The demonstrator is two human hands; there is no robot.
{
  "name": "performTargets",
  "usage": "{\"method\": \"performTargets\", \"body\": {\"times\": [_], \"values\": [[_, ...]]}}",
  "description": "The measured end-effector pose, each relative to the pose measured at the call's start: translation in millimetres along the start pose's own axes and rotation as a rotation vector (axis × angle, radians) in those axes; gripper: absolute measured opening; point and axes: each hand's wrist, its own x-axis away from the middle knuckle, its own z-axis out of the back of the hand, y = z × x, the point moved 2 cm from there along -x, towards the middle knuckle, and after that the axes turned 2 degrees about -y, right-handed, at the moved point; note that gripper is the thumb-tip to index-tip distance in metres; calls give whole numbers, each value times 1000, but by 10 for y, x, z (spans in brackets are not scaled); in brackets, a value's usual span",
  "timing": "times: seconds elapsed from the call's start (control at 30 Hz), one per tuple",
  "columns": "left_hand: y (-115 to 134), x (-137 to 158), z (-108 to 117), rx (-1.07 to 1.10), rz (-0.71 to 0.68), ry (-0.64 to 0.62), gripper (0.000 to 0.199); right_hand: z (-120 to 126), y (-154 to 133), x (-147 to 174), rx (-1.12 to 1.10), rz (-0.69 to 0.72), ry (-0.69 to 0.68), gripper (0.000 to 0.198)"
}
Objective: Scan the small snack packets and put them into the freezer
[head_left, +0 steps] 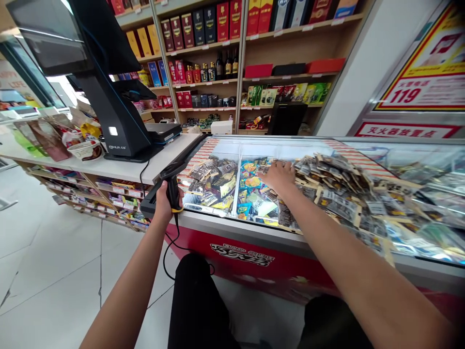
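Note:
My left hand (166, 202) is wrapped around the handle of a black barcode scanner (174, 182), held over the left end of a glass-topped chest freezer (276, 232). A black cord hangs from the scanner. My right hand (279, 177) lies palm down on the freezer top, fingers apart and the thumb out to the left. Its fingertips are partly hidden among snack packets. Just right of it is a heap of brown snack packets (334, 174). More dark packets (209, 182) lie to the left, and blue packets (250, 182) show beside the right hand.
A counter (165, 150) at the left carries a dark checkout terminal (125, 121), a paper bowl (86, 150) and bagged goods. Behind the freezer stand shelves (207, 46) of boxes and bottles. Signs (417, 97) hang at the right. My knees are against the freezer's red front.

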Motion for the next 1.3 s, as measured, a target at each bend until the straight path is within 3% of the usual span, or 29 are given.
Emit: {"method": "performTargets", "body": {"times": [0.13, 0.27, 0.43, 0.53, 0.63, 0.73, 0.83, 1.03, 1.13, 1.3], "values": [[11, -5, 4, 3, 15, 0, 57, 25, -59, -79, -88, -51, -66, 76], [45, -10, -44, 110, 35, -48, 56, 139, -108, -88, -426, 35, 28, 83], [33, 17, -367, 328, 128, -73, 57, 201, -284, -6, -875, 118, 132, 44], [-38, 58, -610, 350, 158, -132, 57, 169, -420, 91, -1217, 113, 48, 42], [-118, 92, -714, 334, 172, -201, 58, 92, -477, 218, -1352, 30, -78, 53], [-162, 108, -681, 282, 176, -258, 61, 9, -448, 329, -1401, -29, -98, 62], [-170, 114, -639, 206, 188, -303, 65, -36, -411, 386, -1387, 5, -53, 58], [-163, 130, -682, 84, 217, -379, 68, 20, -379, 416, -1374, 175, 153, 46], [-155, 137, -689, 80, 202, -381, 67, 60, -377, 448, -1248, 260, 233, 33], [-147, 144, -679, 57, 199, -393, 63, 74, -480, 568, -1080, 471, 183, 22]]}}
